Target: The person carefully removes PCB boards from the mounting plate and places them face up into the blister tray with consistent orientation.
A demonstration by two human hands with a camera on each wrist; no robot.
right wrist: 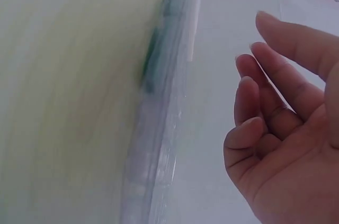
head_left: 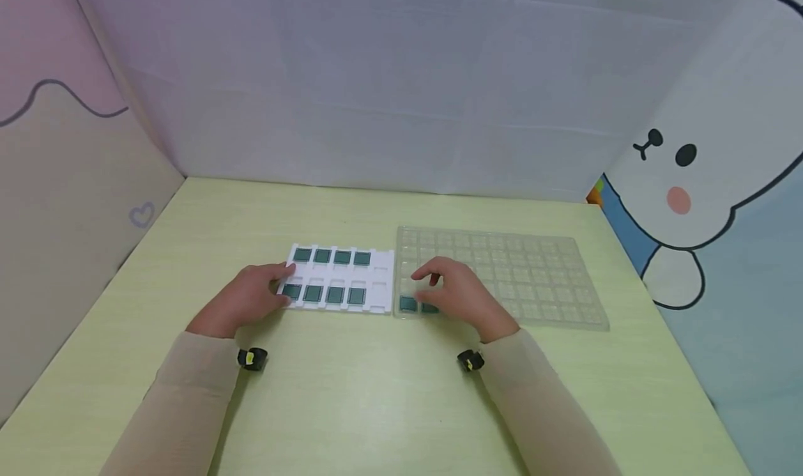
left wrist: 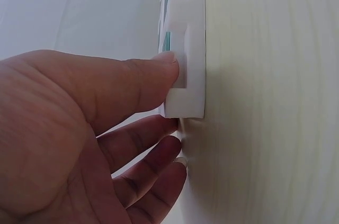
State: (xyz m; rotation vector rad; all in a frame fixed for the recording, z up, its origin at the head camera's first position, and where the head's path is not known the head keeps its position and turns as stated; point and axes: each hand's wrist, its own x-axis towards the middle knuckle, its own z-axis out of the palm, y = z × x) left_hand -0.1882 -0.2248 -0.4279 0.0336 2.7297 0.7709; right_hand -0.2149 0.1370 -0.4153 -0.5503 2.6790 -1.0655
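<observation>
At the middle of the table lies a white tray (head_left: 381, 263) with two rows of dark green square chips (head_left: 335, 295). My left hand (head_left: 251, 296) grips its left end, the thumb (left wrist: 159, 70) against the near side. Right up against this tray is a clear plastic tray (head_left: 539, 281) with many small pockets. Two green chips (head_left: 408, 304) sit in its near left corner, the second partly covered by my right hand (head_left: 461, 291). That hand hovers over the clear tray, thumb and forefinger apart, holding nothing; in the right wrist view its other fingers (right wrist: 246, 99) bend loosely.
The pale wooden table (head_left: 351, 406) reaches to a white cloth backdrop (head_left: 401, 100) behind. Side panels with cartoon drawings stand left and right. Each wrist wears a small black device (head_left: 252, 359).
</observation>
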